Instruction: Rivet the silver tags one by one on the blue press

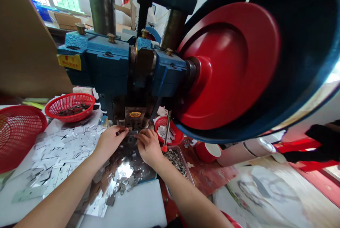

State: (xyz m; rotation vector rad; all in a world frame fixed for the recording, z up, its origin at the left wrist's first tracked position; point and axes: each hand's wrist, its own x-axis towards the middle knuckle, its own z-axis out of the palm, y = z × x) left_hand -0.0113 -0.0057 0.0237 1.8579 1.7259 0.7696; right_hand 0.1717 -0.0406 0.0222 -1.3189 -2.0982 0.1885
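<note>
My left hand (113,139) reaches to the die area of a blue bench press (134,114), thumb and forefinger pinched together at its near edge. From the other side my right hand (149,146) comes in with curled fingers, its fingertips close to those of the left. Whatever lies between the fingertips is too small and dark to make out. Below the hands, many small flat metal pieces (127,182) are scattered over the shiny press bed. A heap of thin metal plates (63,150) spreads on the left, beside my left forearm.
A large red flywheel (228,65) stands at the upper right. Red baskets (70,114) lie at the left, and another red basket (178,138) sits behind my right hand. A metal lever (167,130) rises above a tray (190,175) of small metal bits.
</note>
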